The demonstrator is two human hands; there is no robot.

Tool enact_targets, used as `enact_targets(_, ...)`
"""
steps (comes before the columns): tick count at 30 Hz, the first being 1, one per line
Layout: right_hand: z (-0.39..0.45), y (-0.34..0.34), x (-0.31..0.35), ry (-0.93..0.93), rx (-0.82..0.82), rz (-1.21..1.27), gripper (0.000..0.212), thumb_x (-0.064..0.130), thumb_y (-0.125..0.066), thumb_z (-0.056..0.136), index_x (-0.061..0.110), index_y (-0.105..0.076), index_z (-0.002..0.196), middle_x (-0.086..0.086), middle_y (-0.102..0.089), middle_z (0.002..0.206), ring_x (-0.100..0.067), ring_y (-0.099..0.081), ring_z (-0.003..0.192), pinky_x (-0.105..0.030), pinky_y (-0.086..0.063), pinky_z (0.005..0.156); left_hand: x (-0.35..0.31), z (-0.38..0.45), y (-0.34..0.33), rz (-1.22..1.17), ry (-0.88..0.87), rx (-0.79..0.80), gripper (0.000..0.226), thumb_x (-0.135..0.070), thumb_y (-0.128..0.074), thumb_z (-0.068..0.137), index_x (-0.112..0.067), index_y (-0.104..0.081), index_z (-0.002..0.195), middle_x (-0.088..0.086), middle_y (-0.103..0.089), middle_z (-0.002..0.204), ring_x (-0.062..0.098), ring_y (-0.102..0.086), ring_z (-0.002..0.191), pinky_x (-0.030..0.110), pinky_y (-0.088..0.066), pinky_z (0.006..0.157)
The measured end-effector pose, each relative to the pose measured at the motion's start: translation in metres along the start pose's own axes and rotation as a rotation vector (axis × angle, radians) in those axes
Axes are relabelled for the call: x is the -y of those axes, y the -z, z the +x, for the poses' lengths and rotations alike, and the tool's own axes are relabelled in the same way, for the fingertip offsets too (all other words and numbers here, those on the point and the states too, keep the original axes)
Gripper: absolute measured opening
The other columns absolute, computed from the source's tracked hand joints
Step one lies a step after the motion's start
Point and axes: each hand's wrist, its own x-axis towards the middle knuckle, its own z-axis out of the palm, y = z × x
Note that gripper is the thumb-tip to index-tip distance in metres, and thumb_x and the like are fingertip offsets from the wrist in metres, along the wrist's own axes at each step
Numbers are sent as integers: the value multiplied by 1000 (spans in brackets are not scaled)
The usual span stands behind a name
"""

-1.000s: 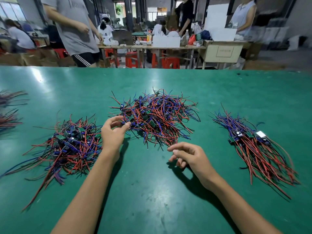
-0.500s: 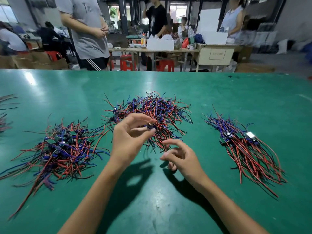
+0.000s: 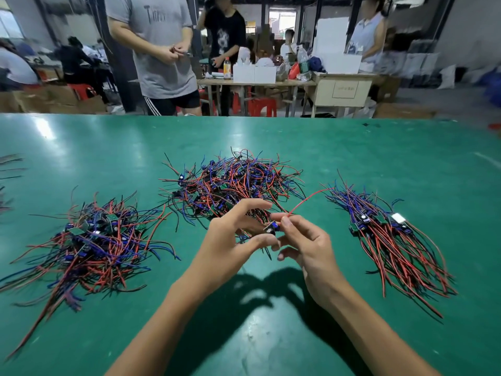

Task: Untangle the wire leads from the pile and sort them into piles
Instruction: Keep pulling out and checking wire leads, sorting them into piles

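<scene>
Head view, nearest first: both forearms reach in over the green table (image 3: 271, 335), and the left hand (image 3: 230, 248) and right hand (image 3: 306, 248) meet just above it; between them sits one small lead module (image 3: 272, 228), a dark board with a blue part; the left thumb and curled fingers cradle it, while the right thumb and forefinger pinch its red wire (image 3: 309, 198), which arcs up toward the right. Just behind the hands lies the tangled centre pile (image 3: 230, 183); to the left sits a looser left pile (image 3: 89, 240); to the right the combed right pile (image 3: 393, 240), its leads lying parallel. Judging by this, one lead is freshly separated and being straightened; next it likely needs its remaining wires drawn clear of the tangle, then laying in line on a sorted pile, though which pile I cannot tell. Beyond the table, people stand by cluttered benches.
</scene>
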Motion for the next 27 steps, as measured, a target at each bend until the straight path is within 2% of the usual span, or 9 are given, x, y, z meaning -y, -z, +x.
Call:
enact_targets(2,1,-1,3,-13,-64,55,18,31,-67,87,24,-81,95,-3,-75,88,-15,-71,67,-21,-54,55,1,1,3,-27,61,14,48,-14,-83,82,-25,-62,123,-11,-77,85,4,-73,86,11,-48,82)
enact_targets(5,2,0,7,-60,-141,168,22,28,-71,82,20,-75,102,-6,-76,87,-18,-76,74,-19,-57,58,4,2,8,-36,123,-18,32,-10,-80,85,-21,-69,113,-6,-78,83,7,-74,80,23,-57,79)
enact_targets(8,3,1,8,-83,-199,255,30,26,-72,79,17,-67,108,-7,-77,84,-18,-77,76,-18,-57,58,4,3,12,-49,146,-65,16,-12,-75,90,-19,-75,104,-5,-78,78,10,-69,67,22,-55,66)
enact_targets(11,3,1,8,-88,-205,289,32,26,-73,79,16,-65,108,-8,-77,84,-19,-77,77,-18,-58,60,4,4,15,37,113,-68,9,-18,-75,91,-20,-80,97,-11,-77,77,7,-65,64,19,-49,62)
enact_targets(14,3,0,7,-96,-201,288,34,27,-73,79,16,-64,110,-8,-76,84,-19,-77,78,-18,-58,60,5,3,18,76,100,-40,8,-19,-74,92,-21,-81,95,-14,-74,73,-2,-56,59,14,-42,59)
enact_targets(18,3,0,7,-95,-194,279,35,28,-73,79,14,-61,109,-9,-78,87,-19,-77,79,-18,-58,59,6,3,19,118,125,25,11,-21,-69,95,-19,-80,97,-14,-71,69,-7,-54,56,8,-35,56)
enact_targets(22,3,2,8,-79,-203,254,33,28,-73,80,15,-61,108,-8,-77,87,-19,-77,79,-19,-58,59,6,2,23,167,143,98,16,-28,-65,98,-21,-79,95,-14,-69,65,-3,-49,50,10,-31,52)
enact_targets(27,6,9,11,-55,-255,233,24,25,-71,85,16,-62,106,-8,-77,86,-20,-77,79,-19,-58,59,12,3,36,200,197,132,24,-36,-62,99,-27,-77,82,-13,-69,63,4,-38,45,12,-28,47)
